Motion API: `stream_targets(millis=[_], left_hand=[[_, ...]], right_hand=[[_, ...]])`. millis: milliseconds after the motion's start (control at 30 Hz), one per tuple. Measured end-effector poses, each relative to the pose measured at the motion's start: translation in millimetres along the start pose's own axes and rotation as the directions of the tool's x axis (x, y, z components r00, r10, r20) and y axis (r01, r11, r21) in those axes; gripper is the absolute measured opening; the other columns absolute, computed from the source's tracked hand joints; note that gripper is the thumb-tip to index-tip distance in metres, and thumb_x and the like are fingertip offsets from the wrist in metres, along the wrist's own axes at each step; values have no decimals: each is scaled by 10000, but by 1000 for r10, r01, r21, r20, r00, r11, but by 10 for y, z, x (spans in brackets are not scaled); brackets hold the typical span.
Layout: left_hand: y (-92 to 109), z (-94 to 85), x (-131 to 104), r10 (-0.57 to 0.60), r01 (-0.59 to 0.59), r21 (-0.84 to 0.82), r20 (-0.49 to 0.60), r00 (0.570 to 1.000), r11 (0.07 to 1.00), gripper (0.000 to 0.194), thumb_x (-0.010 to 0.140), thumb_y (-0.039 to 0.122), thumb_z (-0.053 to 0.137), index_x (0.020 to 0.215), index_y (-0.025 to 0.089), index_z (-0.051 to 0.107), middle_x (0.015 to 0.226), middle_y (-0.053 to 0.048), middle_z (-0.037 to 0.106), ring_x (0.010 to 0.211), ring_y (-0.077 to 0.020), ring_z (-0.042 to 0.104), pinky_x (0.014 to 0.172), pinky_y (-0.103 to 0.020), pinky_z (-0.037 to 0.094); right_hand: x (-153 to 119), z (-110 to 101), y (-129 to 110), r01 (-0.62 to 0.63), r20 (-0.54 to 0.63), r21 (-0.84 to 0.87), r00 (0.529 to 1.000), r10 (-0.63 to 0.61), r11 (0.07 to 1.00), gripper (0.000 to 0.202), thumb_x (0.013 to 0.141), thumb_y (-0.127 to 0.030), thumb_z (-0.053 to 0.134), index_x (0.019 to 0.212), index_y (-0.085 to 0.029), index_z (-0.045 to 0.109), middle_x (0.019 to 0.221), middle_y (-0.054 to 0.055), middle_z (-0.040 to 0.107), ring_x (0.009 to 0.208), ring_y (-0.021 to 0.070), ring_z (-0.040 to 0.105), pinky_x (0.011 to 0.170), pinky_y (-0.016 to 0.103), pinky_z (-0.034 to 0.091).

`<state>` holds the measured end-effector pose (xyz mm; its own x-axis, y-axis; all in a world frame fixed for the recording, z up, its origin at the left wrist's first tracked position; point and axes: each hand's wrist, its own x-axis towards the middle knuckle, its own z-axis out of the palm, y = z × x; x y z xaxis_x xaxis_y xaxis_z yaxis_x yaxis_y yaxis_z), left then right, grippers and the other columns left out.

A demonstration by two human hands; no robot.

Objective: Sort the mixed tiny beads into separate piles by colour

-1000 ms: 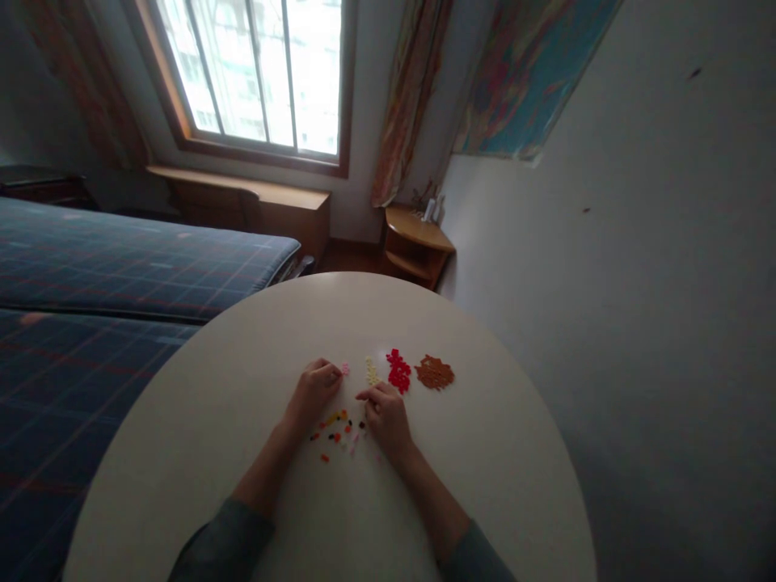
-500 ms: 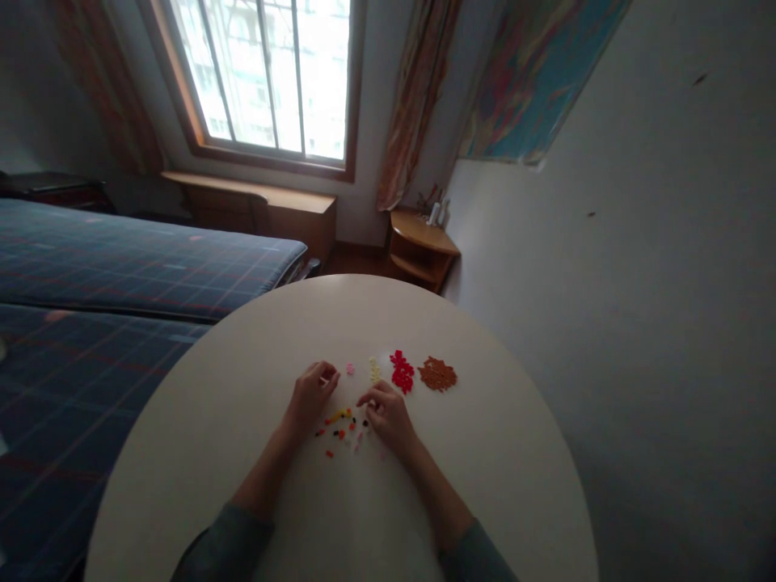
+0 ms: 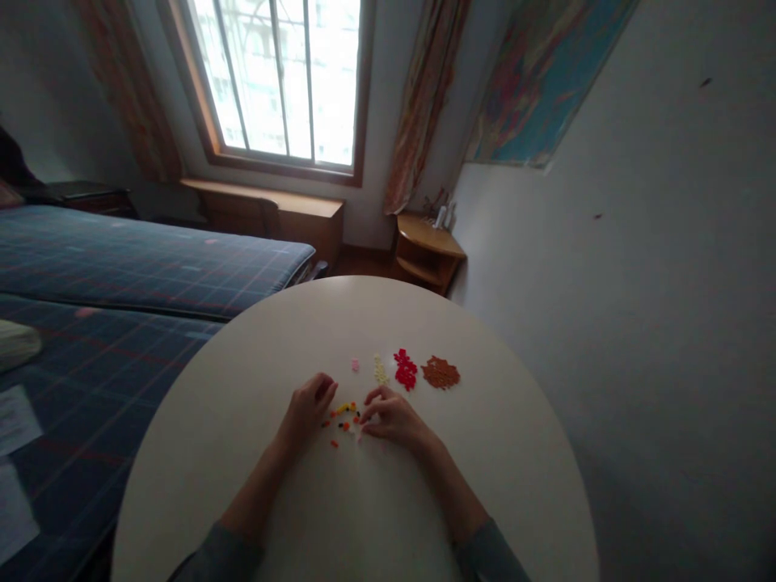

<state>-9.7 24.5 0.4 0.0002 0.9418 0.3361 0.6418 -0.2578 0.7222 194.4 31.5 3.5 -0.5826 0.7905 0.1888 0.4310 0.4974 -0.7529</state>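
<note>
My left hand (image 3: pixel 312 402) is at the left edge of a scatter of small mixed pieces, its fingers curled to the thumb; whatever may be in them is too small to see. My right hand (image 3: pixel 391 416) reaches over the right side of this scatter, thumb and forefinger apart, with no held piece visible. Between the hands lie yellow pieces (image 3: pixel 343 408), orange pieces (image 3: pixel 334 443) and a few black and pale ones. Beyond them, sorted by colour, are pink pieces (image 3: pixel 355 364), pale yellow pieces (image 3: pixel 380 369), red pieces (image 3: pixel 405 370) and a brown pile (image 3: pixel 440 373).
Everything lies on a round white table (image 3: pixel 242 388). A bed with a plaid mattress (image 3: pixel 151 259) stands to the left, papers (image 3: pixel 17 420) on it. A white wall (image 3: pixel 655 323) runs along the right. A corner shelf (image 3: pixel 428 242) stands behind the table.
My right hand has shifted slightly down onto the mixed pieces, its thumb and forefinger spreading apart. The left hand stays near its place, fingers still curled. The view has turned slightly left.
</note>
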Motion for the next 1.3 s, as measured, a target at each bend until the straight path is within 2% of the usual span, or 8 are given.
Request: stream_targets(millis=[267,433,633,833,1000,1167,1300], left_hand=[[-2,-3,7,-6,6,1,23,1000,1000,196,795,323,404,728,174,512,614,7,573,540,-110,522,538,-204,407],[21,-7,8,6,-6,18,18,1000,1000,194,789,309,403,712,172,517,593,13,556,525,-107,504,526,-199,399],[23,0,12,29,-29,8,10,1000,1000,178,788,290,418,704,174,523,573,25,542,507,-99,488,508,-191,383],[17,-1,8,22,-22,-6,13,1000,1000,175,788,288,420,711,173,528,572,26,543,498,-95,485,496,-184,375],[50,-7,16,28,-28,0,11,1000,1000,173,782,280,417,692,173,520,567,24,539,501,-98,488,500,-187,384],[48,0,23,23,-22,-16,12,1000,1000,179,782,279,412,695,168,522,567,24,543,499,-95,493,496,-182,386],[35,1,16,-2,3,-47,17,1000,999,169,786,291,413,742,171,524,573,27,548,493,-94,497,490,-180,383]], right_hand=[[8,-2,-4,3,3,-60,1000,-2,998,108,611,-184,714,710,-216,687,936,17,546,682,83,513,657,211,426],[10,12,-16,-36,-33,-46,999,34,998,79,613,-148,702,666,-201,676,913,16,553,621,67,492,625,205,423],[6,4,-47,-50,-109,-6,993,49,999,73,637,-121,672,644,-193,660,860,24,553,778,119,536,704,239,434],[-1,8,-21,-37,-73,-22,997,35,999,84,614,-151,704,669,-192,657,903,30,536,747,112,538,715,251,438],[0,32,-14,-8,-85,-47,996,4,999,94,620,-122,684,669,-196,654,897,32,547,810,128,532,763,267,419],[12,-10,-44,-33,-155,36,987,38,999,42,637,-169,683,650,-196,653,880,33,564,869,144,525,812,287,392],[27,-29,-49,-119,-253,85,958,137,989,29,670,-212,652,669,-187,637,756,16,581,712,124,520,650,240,406]])
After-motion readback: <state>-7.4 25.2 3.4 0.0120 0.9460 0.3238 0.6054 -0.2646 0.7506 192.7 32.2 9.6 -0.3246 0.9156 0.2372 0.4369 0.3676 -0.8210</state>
